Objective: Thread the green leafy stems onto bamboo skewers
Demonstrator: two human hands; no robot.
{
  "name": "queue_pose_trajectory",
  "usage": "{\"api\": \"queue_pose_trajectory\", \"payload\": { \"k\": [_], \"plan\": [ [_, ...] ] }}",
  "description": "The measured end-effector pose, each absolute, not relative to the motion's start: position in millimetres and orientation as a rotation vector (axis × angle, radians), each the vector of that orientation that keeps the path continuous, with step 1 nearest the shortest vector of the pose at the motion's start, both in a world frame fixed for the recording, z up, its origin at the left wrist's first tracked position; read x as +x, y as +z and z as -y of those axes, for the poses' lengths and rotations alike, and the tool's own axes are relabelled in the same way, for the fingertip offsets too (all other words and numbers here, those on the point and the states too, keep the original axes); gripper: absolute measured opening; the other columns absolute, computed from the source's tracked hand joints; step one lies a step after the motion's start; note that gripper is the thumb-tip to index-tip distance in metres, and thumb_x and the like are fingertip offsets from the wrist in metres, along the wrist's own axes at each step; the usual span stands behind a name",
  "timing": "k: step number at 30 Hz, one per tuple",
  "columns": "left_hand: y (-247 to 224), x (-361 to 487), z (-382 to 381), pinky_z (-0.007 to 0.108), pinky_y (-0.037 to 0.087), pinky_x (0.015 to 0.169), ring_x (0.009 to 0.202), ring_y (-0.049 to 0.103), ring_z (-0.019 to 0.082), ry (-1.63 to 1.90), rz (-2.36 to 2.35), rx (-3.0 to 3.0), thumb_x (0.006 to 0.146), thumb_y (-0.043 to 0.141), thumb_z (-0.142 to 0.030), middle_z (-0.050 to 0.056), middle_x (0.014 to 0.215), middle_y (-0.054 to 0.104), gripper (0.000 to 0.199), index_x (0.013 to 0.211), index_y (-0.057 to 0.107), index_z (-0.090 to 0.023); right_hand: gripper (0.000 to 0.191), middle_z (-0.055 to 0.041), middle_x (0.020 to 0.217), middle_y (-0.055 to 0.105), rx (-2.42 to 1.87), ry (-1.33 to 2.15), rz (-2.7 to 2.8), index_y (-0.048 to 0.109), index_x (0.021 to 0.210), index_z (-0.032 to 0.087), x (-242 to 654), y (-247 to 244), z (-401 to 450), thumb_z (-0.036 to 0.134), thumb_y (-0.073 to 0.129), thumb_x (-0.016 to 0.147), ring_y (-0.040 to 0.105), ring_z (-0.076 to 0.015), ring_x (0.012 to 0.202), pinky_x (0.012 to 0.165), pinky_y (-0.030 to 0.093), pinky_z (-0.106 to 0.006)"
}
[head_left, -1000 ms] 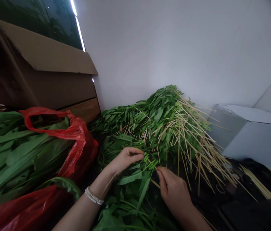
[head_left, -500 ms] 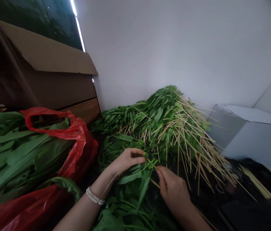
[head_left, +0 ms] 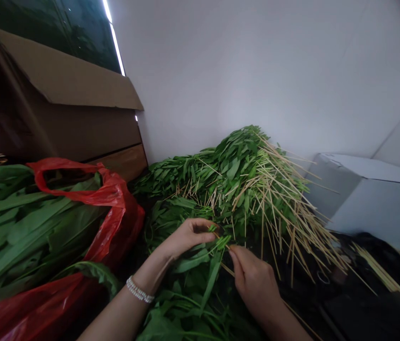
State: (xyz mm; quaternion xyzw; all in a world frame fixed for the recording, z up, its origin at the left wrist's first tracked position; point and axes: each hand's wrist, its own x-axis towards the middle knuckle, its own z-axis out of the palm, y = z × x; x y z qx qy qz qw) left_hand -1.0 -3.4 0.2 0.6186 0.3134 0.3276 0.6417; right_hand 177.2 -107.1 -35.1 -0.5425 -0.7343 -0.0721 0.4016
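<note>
My left hand (head_left: 191,235), with a white beaded bracelet (head_left: 139,290) on its wrist, pinches green leaf stems (head_left: 212,229) between thumb and fingers. My right hand (head_left: 256,277) is closed on a thin bamboo skewer (head_left: 299,321); its front end points up-left toward the left fingertips. Folded green stems (head_left: 222,243) sit on the skewer between the two hands, and long leaves (head_left: 211,284) hang below them. Beneath the hands lie more loose leafy greens (head_left: 182,315). Just beyond is a heap of skewered greens (head_left: 235,161), with many bare stick ends (head_left: 302,227) fanning out rightward.
On the left, a red plastic bag (head_left: 116,208) holds large green leaves (head_left: 25,237). An open cardboard box (head_left: 89,128) stands behind it. A white box (head_left: 380,203) is at the right by the wall, with a bundle of loose skewers (head_left: 377,267) in front of it.
The stems at the left fingertips and those by the right hand sit slightly farther apart, with more skewer showing between. Otherwise both hands stay nearly in place.
</note>
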Motion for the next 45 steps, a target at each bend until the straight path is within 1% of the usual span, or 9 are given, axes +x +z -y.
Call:
{"api": "queue_pose_trajectory", "payload": {
  "k": [5, 14, 19, 23, 26, 29, 32, 36, 45],
  "plan": [
    [4.0, -3.0, 0.2, 0.023, 0.044, 0.065, 0.062, 0.057, 0.010, 0.875, -0.863, 1.363, 0.056, 0.084, -0.034, 0.002, 0.068, 0.069, 0.030, 0.074, 0.073, -0.013, 0.026, -0.0052, 0.083, 0.069, -1.383, -0.208, 1.835, 0.061, 0.095, 0.017, 178.6, -37.4, 106.0, 0.019, 0.035, 0.095, 0.068, -0.0148, 0.073, 0.066, 0.048, -0.022],
    [-4.8, 6.7, 6.8, 0.023, 0.045, 0.067, 0.063, 0.058, 0.011, 0.738, -0.764, 1.436, 0.060, 0.081, -0.035, 0.002, 0.071, 0.069, 0.028, 0.075, 0.073, -0.013, 0.025, -0.0041, 0.081, 0.067, -1.389, -0.126, 1.856, 0.059, 0.095, 0.018, 176.1, -39.4, 107.0, 0.017, 0.034, 0.095, 0.066, -0.0153, 0.075, 0.068, 0.044, -0.024],
    [7.9, -12.7, 1.0, 0.027, 0.046, 0.079, 0.080, 0.064, 0.016, 0.708, -0.666, 1.515, 0.069, 0.075, -0.042, 0.007, 0.086, 0.072, 0.038, 0.095, 0.072, -0.015, 0.021, 0.0011, 0.069, 0.060, -1.362, 0.060, 1.877, 0.055, 0.083, 0.020, 175.5, -29.1, 112.3, 0.021, 0.037, 0.094, 0.061, -0.0120, 0.063, 0.062, 0.038, -0.022],
    [15.0, -31.3, -5.9, 0.035, 0.045, 0.088, 0.096, 0.063, 0.023, 0.648, -0.490, 1.500, 0.063, 0.076, -0.051, 0.012, 0.103, 0.070, 0.060, 0.110, 0.066, -0.016, 0.023, 0.0027, 0.062, 0.053, -1.349, 0.092, 1.926, 0.049, 0.074, 0.020, 170.7, -22.6, 119.1, 0.021, 0.037, 0.093, 0.053, -0.0099, 0.054, 0.057, 0.032, -0.022],
    [5.6, -26.3, -10.7, 0.036, 0.045, 0.088, 0.095, 0.063, 0.022, 0.841, -0.648, 1.644, 0.083, 0.055, -0.053, 0.012, 0.102, 0.070, 0.045, 0.106, 0.067, -0.016, 0.023, 0.0017, 0.063, 0.053, -1.290, -0.027, 1.986, 0.049, 0.074, 0.020, 165.4, -22.9, 122.2, 0.017, 0.036, 0.092, 0.052, -0.0105, 0.054, 0.056, 0.031, -0.023],
    [-11.5, -11.9, -12.9, 0.037, 0.041, 0.090, 0.101, 0.058, 0.023, 0.860, -0.934, 2.215, 0.090, 0.049, -0.034, 0.010, 0.106, 0.069, 0.029, 0.105, 0.068, -0.018, 0.023, 0.0011, 0.062, 0.054, -1.252, -0.156, 2.051, 0.050, 0.074, 0.020, 161.7, -25.2, 122.7, 0.014, 0.036, 0.091, 0.052, -0.0111, 0.053, 0.056, 0.030, -0.025],
    [-25.4, -3.4, -12.8, 0.036, 0.037, 0.088, 0.104, 0.053, 0.023, 0.672, -1.035, 2.694, 0.090, 0.048, -0.022, 0.008, 0.110, 0.068, 0.029, 0.114, 0.064, -0.024, 0.023, 0.0007, 0.061, 0.054, -1.257, -0.255, 2.084, 0.051, 0.074, 0.020, 160.4, -27.1, 121.9, 0.013, 0.036, 0.090, 0.051, -0.0115, 0.053, 0.055, 0.029, -0.025],
    [-31.0, -5.1, -13.5, 0.035, 0.035, 0.081, 0.100, 0.051, 0.024, 0.483, -1.171, 2.873, 0.083, 0.059, -0.018, 0.007, 0.097, 0.068, 0.035, 0.118, 0.061, -0.025, 0.022, 0.0005, 0.061, 0.054, -1.258, -0.276, 2.098, 0.052, 0.074, 0.019, 161.0, -28.3, 121.2, 0.012, 0.037, 0.090, 0.052, -0.0125, 0.053, 0.055, 0.029, -0.026],
    [-29.5, -5.5, -11.8, 0.038, 0.031, 0.085, 0.104, 0.048, 0.024, 0.417, -1.179, 2.920, 0.082, 0.062, -0.023, 0.005, 0.097, 0.064, 0.008, 0.087, 0.068, -0.022, 0.024, 0.0006, 0.060, 0.054, -1.265, -0.262, 2.087, 0.053, 0.075, 0.019, 161.1, -29.0, 120.0, 0.014, 0.036, 0.091, 0.052, -0.0128, 0.052, 0.054, 0.029, -0.027]
  ]
}}
